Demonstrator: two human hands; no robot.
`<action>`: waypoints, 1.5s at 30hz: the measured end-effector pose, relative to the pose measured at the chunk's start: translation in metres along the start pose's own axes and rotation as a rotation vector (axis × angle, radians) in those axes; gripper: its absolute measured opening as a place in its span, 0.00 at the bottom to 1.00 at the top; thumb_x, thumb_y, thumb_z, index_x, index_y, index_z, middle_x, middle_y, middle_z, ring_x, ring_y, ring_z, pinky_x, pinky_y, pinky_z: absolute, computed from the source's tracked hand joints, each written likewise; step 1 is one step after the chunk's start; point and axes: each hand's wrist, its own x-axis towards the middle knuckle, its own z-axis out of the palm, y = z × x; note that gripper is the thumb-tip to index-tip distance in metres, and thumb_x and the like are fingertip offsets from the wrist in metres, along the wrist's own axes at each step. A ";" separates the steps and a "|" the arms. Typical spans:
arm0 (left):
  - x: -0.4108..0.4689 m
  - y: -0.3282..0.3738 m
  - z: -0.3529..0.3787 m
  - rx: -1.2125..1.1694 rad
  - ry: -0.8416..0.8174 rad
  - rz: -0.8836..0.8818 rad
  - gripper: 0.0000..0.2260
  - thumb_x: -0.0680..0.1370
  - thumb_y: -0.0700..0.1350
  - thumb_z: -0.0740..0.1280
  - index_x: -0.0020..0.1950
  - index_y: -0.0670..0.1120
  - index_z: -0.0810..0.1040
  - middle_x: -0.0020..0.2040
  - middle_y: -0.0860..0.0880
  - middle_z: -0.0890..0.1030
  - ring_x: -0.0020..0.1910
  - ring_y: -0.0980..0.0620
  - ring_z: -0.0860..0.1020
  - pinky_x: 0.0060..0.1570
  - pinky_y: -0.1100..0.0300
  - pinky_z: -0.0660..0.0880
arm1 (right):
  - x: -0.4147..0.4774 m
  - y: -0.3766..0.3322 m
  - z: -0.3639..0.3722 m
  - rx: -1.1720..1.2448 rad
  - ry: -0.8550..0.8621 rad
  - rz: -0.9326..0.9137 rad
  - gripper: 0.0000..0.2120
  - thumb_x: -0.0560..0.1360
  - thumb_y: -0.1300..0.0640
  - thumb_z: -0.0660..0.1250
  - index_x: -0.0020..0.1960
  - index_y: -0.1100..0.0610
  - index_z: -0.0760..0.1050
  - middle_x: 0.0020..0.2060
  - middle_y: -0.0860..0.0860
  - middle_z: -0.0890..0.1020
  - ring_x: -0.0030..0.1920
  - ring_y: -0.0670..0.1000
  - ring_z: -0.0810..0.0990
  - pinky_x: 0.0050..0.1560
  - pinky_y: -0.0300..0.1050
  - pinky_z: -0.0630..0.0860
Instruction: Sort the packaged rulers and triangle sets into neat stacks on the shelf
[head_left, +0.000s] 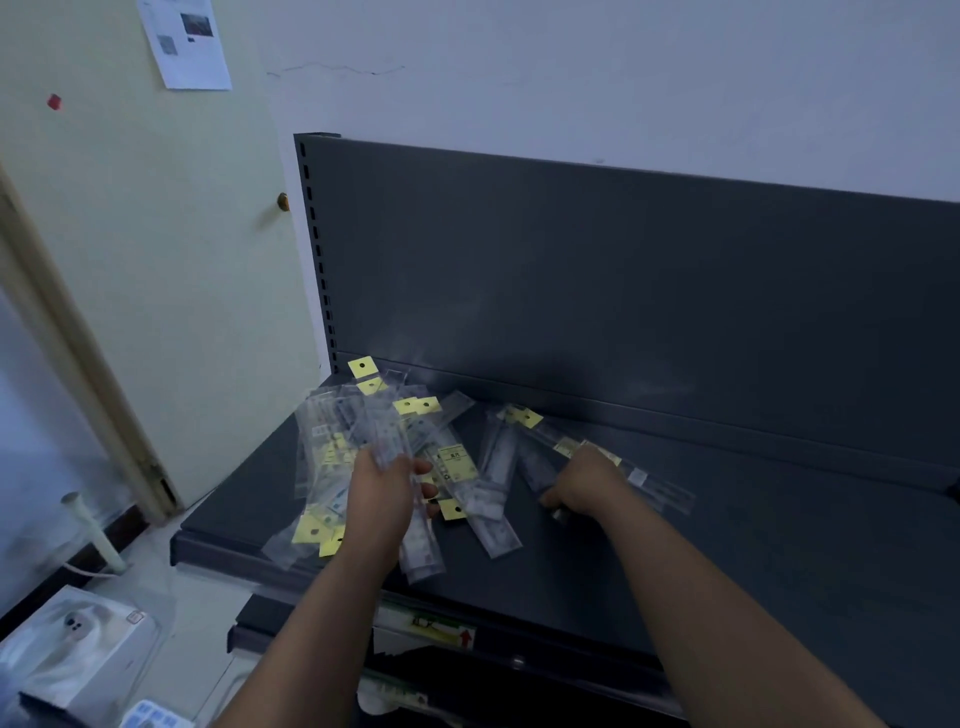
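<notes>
On dark shelf (779, 545), L grip (384, 493) clasps ruler pkts (387, 447) over pile (324, 441), R grip (582, 483) curled round long pkt (660, 491) (lying flat).

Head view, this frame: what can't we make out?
Head view:
- Pack in left hand: motion-blurred; ruler or triangle set unclear.
- Right hand: fingers tucked beneath its back; grip unclear.
- Yellow label: print too small.
- Wall notice: cut by top edge, blurred.
</notes>
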 end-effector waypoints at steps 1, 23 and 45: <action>-0.002 0.001 0.002 0.000 0.005 -0.003 0.12 0.82 0.37 0.55 0.66 0.42 0.65 0.45 0.45 0.78 0.32 0.49 0.75 0.29 0.56 0.75 | 0.004 0.003 -0.002 0.042 -0.042 0.014 0.11 0.65 0.58 0.75 0.37 0.59 0.73 0.37 0.54 0.81 0.39 0.52 0.79 0.31 0.39 0.70; -0.053 -0.013 0.094 0.026 -0.006 0.022 0.05 0.82 0.38 0.56 0.55 0.40 0.69 0.45 0.44 0.78 0.32 0.49 0.74 0.30 0.56 0.74 | -0.009 0.092 -0.082 0.637 0.010 -0.027 0.09 0.74 0.53 0.61 0.41 0.58 0.74 0.34 0.55 0.85 0.24 0.48 0.65 0.25 0.37 0.60; -0.063 -0.004 0.118 0.037 -0.337 -0.005 0.11 0.84 0.42 0.55 0.62 0.46 0.73 0.54 0.42 0.83 0.49 0.44 0.82 0.49 0.51 0.78 | -0.016 0.060 -0.126 0.745 -0.268 -0.523 0.05 0.74 0.69 0.68 0.49 0.64 0.77 0.37 0.56 0.79 0.35 0.51 0.78 0.36 0.38 0.80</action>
